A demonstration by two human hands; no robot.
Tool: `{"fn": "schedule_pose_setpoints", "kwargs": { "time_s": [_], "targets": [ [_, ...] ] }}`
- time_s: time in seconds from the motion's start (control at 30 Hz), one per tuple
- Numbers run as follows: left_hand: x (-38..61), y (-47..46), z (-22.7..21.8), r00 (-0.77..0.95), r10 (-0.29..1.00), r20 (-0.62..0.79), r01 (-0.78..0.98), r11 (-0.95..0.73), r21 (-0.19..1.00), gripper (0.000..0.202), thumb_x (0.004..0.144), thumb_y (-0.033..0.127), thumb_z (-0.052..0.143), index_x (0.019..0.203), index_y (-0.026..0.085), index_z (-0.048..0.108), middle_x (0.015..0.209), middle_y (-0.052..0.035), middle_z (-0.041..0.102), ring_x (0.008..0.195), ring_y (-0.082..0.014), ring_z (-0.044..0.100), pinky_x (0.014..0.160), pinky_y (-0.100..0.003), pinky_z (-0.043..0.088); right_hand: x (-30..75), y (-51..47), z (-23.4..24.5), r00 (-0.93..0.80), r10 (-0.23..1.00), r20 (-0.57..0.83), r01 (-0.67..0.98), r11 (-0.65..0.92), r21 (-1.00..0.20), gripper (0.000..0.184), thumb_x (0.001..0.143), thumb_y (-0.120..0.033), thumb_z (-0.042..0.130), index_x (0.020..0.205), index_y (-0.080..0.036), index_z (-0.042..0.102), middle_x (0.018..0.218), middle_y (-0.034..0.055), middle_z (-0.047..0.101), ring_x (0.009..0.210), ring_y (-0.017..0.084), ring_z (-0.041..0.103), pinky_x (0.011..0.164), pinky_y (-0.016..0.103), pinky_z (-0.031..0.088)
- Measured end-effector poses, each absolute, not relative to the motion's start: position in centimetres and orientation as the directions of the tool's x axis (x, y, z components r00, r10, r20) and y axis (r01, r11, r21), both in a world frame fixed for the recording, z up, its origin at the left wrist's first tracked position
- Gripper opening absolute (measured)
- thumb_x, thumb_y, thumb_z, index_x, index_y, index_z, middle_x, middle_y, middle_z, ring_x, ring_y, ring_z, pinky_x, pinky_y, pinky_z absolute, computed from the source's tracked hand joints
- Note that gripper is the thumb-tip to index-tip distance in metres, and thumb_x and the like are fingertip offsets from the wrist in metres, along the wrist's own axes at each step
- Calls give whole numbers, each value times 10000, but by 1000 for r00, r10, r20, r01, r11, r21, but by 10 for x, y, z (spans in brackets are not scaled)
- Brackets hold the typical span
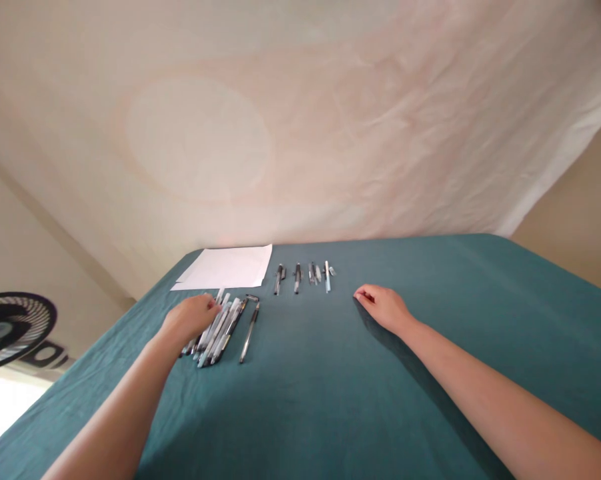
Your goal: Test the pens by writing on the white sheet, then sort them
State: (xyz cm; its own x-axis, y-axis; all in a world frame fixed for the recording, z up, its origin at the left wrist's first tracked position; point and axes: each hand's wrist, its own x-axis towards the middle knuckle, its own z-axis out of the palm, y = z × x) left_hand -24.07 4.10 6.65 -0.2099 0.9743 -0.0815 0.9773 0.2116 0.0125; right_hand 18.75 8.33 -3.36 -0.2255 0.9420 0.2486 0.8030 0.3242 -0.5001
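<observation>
My left hand (193,315) is over the left side of a pile of pens (221,333), its fingers curled down at them. Its fingertips are partly hidden, so I cannot make out what is between them. The piled pens are clear and grey with some black parts, lying slanted side by side. Just right of the pile a single clear pen with a black grip (250,330) lies apart, a small dark clip-like piece (252,298) at its top end. My right hand (383,307) rests on the cloth further right, fingers closed together, with nothing visible in them.
Behind the hands stand small groups of pens in a row: a black one (279,280), another black one (297,279), clear parts (314,273) and a pale blue-white pen (327,277). White paper sheets (225,268) lie back left on the green tablecloth (320,400). A fan (15,330) is at far left.
</observation>
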Motion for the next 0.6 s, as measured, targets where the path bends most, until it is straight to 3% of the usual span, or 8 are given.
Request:
{"fn": "schedule_pose_setpoints", "kwargs": {
  "time_s": [0.07, 0.1, 0.17, 0.23, 0.3, 0.4, 0.6],
  "targets": [
    [-225, 39, 79, -123, 988, -97, 983, 135, 128, 342, 808, 480, 435, 809, 182, 604, 699, -39, 642, 700, -215, 606, 626, -285, 431, 187, 83, -33, -228, 940, 253, 802, 329, -499, 228, 866, -331, 452, 910, -256, 663, 823, 8, 687, 745, 151, 606, 631, 230, 388],
    [-211, 37, 84, -25, 991, -129, 950, 63, 305, 357, 818, 498, 437, 831, 180, 601, 644, -19, 622, 648, -191, 599, 606, -273, 440, 187, 82, -33, -228, 939, 257, 801, 331, -498, 232, 867, -332, 447, 904, -255, 663, 823, 8, 687, 743, 152, 605, 627, 230, 384],
    [-176, 32, 88, 200, 958, -203, 710, 1, 704, 349, 806, 507, 500, 838, 172, 591, 645, -4, 622, 607, -158, 602, 594, -261, 468, 186, 81, -31, -230, 937, 261, 800, 335, -498, 239, 869, -333, 438, 893, -259, 663, 811, 5, 685, 730, 152, 602, 613, 231, 376],
    [-133, 28, 80, 350, 903, -247, 396, 97, 913, 318, 763, 461, 614, 845, 156, 579, 756, -33, 660, 640, -149, 630, 624, -271, 503, 186, 79, -30, -237, 936, 260, 796, 341, -500, 241, 867, -332, 435, 881, -262, 665, 800, 1, 684, 721, 152, 599, 605, 230, 372],
    [-91, 24, 59, 416, 864, -283, 130, 252, 959, 313, 739, 394, 683, 881, 138, 574, 790, -60, 670, 675, -152, 651, 682, -299, 528, 186, 79, -28, -242, 937, 253, 793, 341, -505, 237, 864, -329, 441, 875, -259, 667, 797, 2, 687, 722, 153, 599, 609, 230, 375],
    [-48, 23, 20, 394, 846, -359, -110, 431, 896, 292, 707, 283, 738, 866, 112, 563, 774, -87, 677, 705, -160, 670, 720, -297, 540, 187, 79, -26, -245, 939, 242, 790, 338, -511, 229, 865, -327, 453, 895, -249, 667, 818, 12, 691, 739, 155, 603, 633, 233, 387],
    [-42, 25, -3, 384, 872, -302, -114, 369, 922, 320, 699, 222, 747, 934, 125, 553, 853, -70, 648, 747, -163, 671, 696, -284, 555, 179, 65, -10, -379, 903, 201, 725, 425, -542, 276, 902, -369, 413, 913, -237, 655, 831, 18, 677, 736, 151, 593, 658, 242, 397]
  ]
}}
